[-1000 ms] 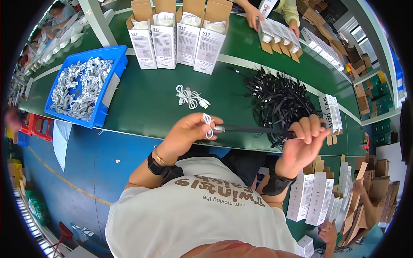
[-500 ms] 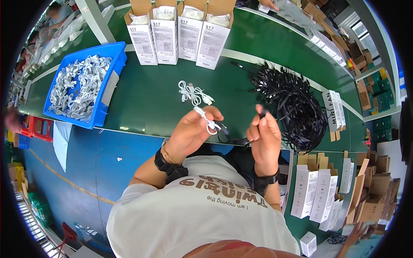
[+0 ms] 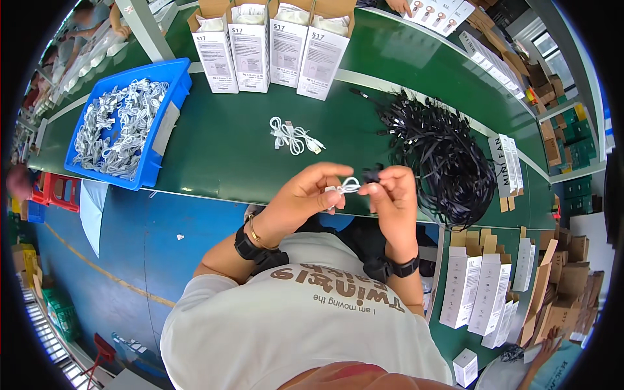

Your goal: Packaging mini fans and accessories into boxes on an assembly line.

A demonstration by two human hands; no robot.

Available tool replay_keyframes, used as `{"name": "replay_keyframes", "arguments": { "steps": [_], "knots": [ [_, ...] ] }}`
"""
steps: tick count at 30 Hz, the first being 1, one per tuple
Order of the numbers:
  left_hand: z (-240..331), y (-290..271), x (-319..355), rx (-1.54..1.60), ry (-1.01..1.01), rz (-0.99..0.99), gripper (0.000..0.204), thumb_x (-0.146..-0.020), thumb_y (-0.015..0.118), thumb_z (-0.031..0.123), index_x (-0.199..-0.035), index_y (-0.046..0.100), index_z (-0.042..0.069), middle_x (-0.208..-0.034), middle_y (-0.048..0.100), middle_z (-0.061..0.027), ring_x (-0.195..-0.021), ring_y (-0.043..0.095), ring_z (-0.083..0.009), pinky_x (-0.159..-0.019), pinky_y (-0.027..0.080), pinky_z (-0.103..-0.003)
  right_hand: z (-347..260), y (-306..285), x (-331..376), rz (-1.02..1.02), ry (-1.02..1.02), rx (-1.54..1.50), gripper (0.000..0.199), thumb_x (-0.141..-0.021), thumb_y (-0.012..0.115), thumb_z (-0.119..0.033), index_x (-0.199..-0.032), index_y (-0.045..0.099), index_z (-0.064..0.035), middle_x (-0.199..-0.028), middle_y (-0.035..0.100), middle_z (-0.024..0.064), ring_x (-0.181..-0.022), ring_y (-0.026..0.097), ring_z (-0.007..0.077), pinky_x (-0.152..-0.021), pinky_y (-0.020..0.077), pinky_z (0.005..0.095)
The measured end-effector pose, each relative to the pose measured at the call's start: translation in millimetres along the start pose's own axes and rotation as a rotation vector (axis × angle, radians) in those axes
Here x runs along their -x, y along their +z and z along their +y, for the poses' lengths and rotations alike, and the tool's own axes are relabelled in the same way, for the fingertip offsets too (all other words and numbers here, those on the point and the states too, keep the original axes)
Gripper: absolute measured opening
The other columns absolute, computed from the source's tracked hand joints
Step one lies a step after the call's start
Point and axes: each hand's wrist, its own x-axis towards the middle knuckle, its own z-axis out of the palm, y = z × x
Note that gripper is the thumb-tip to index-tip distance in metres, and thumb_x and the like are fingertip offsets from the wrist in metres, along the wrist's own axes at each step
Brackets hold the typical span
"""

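Above the near edge of the green table, both of my hands are close together. A small coiled white cable is pinched between the thumb and fingers of my left hand, its loop pointing right. My right hand has its fingertips closed on a black strap, bunched up right beside the white loop. Whether strap and loop are joined cannot be made out. Just beyond my hands, more bundled white cables lie on the table. A large heap of black straps is to the right.
A blue bin of white cables stands at the left. Several open white boxes stand at the back, and more boxes are at the lower right. Another person's hand is beyond the far side.
My right hand has moved left, bringing the black strap up to the white cable. My left hand has turned, so the cable's loop now points right.
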Motion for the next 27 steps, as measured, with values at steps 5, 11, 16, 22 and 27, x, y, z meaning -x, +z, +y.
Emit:
{"name": "replay_keyframes", "arguments": {
  "steps": [5, 11, 16, 22, 27],
  "knots": [
    [7, 13, -6, -0.003, 0.0, 0.008, 0.047, -0.088, 0.064, 0.015, -0.128, 0.041, 0.003, -0.094, 0.059, -0.0065, -0.086, 0.057, -0.0124, -0.073, 0.046, -0.025, -3, 2, -6, -0.257, 0.083, 0.111, 0.017, -0.089, 0.052, 0.003, -0.103, 0.045, -0.0033, -0.081, 0.059, 0.0033, -0.065, 0.051, 0.0068, -0.058, 0.0416, 0.0199],
    [5, 12, -5, 0.0, -0.088, -0.1, 0.034, -0.087, 0.064, 0.012, -0.115, 0.045, 0.003, -0.089, 0.057, -0.0039, -0.083, 0.055, -0.0115, -0.072, 0.045, -0.024, -4, -6, -2, -0.496, 0.037, 0.219, 0.012, -0.089, 0.051, 0.005, -0.099, 0.047, -0.0008, -0.079, 0.057, 0.0028, -0.073, 0.057, 0.0109, -0.068, 0.0467, 0.0247],
    [11, 9, -6, -0.256, 0.042, 0.085, 0.017, -0.087, 0.063, 0.01, -0.097, 0.051, 0.004, -0.086, 0.056, -0.0015, -0.079, 0.053, -0.0092, -0.068, 0.044, -0.025, -3, -2, 9, -0.446, 0.064, 0.364, 0.01, -0.087, 0.057, -0.002, -0.095, 0.05, -0.0029, -0.076, 0.056, 0.0048, -0.069, 0.053, 0.0143, -0.061, 0.0424, 0.0265],
    [15, 10, -12, -1.341, 0.399, 0.056, 0.007, -0.086, 0.063, 0.007, -0.085, 0.056, 0.005, -0.079, 0.054, 0.0008, -0.072, 0.051, -0.0069, -0.062, 0.041, -0.024, -45, -3, 2, -0.515, -0.38, 1.044, 0.012, -0.083, 0.062, -0.013, -0.087, 0.056, -0.0039, -0.078, 0.059, 0.0131, -0.073, 0.057, 0.0319, -0.063, 0.0454, 0.0383],
    [32, 24, -10, -0.689, 0.103, -0.2, 0.003, -0.085, 0.06, 0.003, -0.086, 0.058, 0.004, -0.077, 0.053, -0.0014, -0.073, 0.052, -0.0122, -0.064, 0.04, -0.026, -13, -16, -21, -0.352, -0.161, 0.562, 0.012, -0.082, 0.063, -0.016, -0.085, 0.059, -0.0056, -0.079, 0.061, 0.0116, -0.073, 0.058, 0.0345, -0.061, 0.0448, 0.0425]
  ]
}}
